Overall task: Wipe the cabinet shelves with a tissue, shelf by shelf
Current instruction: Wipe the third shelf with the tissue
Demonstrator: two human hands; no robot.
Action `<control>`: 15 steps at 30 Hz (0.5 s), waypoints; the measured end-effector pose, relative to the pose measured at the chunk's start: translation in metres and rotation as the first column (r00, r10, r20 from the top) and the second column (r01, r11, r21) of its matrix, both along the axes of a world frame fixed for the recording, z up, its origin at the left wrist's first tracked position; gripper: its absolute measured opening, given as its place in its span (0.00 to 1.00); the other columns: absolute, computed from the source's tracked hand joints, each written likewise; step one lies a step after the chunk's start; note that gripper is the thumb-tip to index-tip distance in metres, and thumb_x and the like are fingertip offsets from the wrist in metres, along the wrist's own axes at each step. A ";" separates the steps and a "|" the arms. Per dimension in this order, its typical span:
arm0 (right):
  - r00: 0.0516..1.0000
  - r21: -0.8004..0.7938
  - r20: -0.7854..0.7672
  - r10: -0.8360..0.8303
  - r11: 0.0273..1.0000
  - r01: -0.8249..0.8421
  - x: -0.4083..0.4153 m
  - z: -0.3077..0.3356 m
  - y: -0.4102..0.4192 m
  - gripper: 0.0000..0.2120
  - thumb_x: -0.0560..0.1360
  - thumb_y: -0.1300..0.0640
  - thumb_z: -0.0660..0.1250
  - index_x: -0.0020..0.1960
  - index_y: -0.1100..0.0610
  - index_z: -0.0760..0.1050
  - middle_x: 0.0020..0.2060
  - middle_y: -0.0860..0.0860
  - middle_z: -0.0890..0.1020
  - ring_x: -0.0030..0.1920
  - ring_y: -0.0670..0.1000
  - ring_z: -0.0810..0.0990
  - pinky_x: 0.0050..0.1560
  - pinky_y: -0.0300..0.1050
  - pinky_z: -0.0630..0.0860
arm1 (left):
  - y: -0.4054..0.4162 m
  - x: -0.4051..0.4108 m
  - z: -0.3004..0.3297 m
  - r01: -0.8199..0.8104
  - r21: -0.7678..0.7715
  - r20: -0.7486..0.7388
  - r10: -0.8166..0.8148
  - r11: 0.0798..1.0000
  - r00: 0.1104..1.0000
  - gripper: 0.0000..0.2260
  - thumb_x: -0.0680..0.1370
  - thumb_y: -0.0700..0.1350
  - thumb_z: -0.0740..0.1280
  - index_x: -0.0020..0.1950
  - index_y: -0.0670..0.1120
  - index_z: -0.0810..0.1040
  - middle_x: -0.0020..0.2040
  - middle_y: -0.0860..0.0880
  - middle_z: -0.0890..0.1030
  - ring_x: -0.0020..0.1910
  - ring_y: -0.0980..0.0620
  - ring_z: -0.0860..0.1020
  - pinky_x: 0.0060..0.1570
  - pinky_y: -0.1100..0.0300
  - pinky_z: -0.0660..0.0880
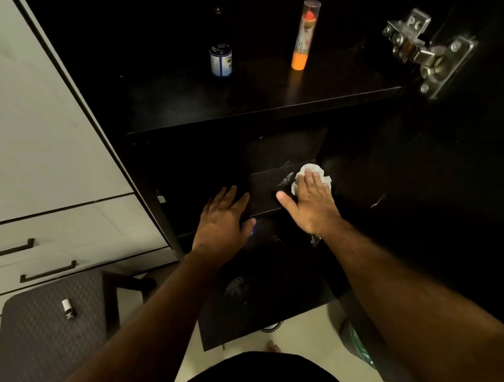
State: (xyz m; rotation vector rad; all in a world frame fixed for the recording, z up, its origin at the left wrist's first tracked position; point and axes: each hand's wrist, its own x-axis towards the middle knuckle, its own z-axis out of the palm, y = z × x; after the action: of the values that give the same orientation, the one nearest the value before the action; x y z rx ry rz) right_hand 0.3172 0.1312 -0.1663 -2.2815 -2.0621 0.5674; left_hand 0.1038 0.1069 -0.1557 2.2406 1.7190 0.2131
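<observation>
- Tissue [309, 172], white and crumpled into a wad, lies on a dark middle shelf [264, 195] of the black cabinet [437, 184], pinned under the fingers of the right hand [311, 205].
- Right hand is spread nearly flat, palm down, thumb out to the side; it presses the wad to the shelf and does not pinch it.
- Left hand [221, 222] is open and holds nothing, fingers splayed at the front edge of the same shelf, seemingly bracing there.
- Pale smear of dust [284, 179] shows just beside the tissue, so this shelf looks only partly wiped.
- Tissue will handle as very light, soft and limp: no stiffness of its own, and likely to tear or roll into shreds if dragged hard over a rough edge.
- Best hold, I judge, is the one shown: flat fingers on top of the bunched wad, spreading pressure, with fingertips curling over the far edge when pulling dust forward.
- Upper shelf [263, 98] carries a small dark bottle [221, 60] and a tall orange tube [303, 37], well apart; both stand upright and would need lifting or wiping around.
- Lowest board [260, 303] shows another dusty patch, apparently not yet cleaned.
- Metal hinge [428, 49] on the open door sits to the right, clear of both hands.
</observation>
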 end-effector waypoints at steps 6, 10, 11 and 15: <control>0.987 -0.041 -0.002 0.158 0.987 -0.158 -0.020 0.003 0.015 0.40 0.78 0.32 0.45 0.80 0.57 0.40 0.79 0.53 0.39 0.78 0.51 0.36 0.77 0.52 0.37 | 0.005 0.005 -0.008 -0.040 0.046 0.027 0.039 0.998 0.999 0.28 0.80 0.57 0.59 0.78 0.51 0.58 0.79 0.48 0.56 0.78 0.50 0.50 0.76 0.51 0.48; 0.957 0.012 0.000 0.289 0.957 -0.289 0.001 -0.003 -0.009 0.36 0.80 0.35 0.46 0.80 0.53 0.43 0.79 0.50 0.41 0.78 0.48 0.36 0.77 0.49 0.37 | 0.012 0.006 -0.009 -0.037 0.027 0.019 0.037 0.999 0.999 0.27 0.80 0.57 0.59 0.78 0.51 0.58 0.79 0.48 0.55 0.78 0.50 0.49 0.76 0.53 0.46; 0.966 0.008 0.018 0.256 0.966 -0.257 0.008 -0.002 -0.007 0.36 0.80 0.35 0.45 0.80 0.53 0.43 0.79 0.50 0.42 0.78 0.48 0.36 0.77 0.49 0.37 | 0.014 0.006 -0.008 -0.038 0.018 0.018 0.038 0.999 0.999 0.27 0.81 0.57 0.58 0.78 0.51 0.58 0.79 0.49 0.55 0.78 0.50 0.49 0.76 0.53 0.46; 0.989 -0.052 0.087 0.116 0.992 -0.112 0.007 0.003 0.016 0.39 0.79 0.33 0.43 0.80 0.57 0.42 0.79 0.55 0.41 0.78 0.54 0.36 0.77 0.52 0.37 | 0.015 0.004 -0.006 -0.047 0.012 0.000 0.047 0.999 0.999 0.28 0.81 0.57 0.58 0.79 0.52 0.56 0.80 0.49 0.53 0.79 0.51 0.48 0.76 0.51 0.46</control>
State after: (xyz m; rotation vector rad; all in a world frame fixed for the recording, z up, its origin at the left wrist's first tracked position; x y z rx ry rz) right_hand 0.3242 0.1476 -0.1635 -2.2658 -2.2562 0.5334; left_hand 0.1078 0.1216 -0.1612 2.2106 1.7762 0.2338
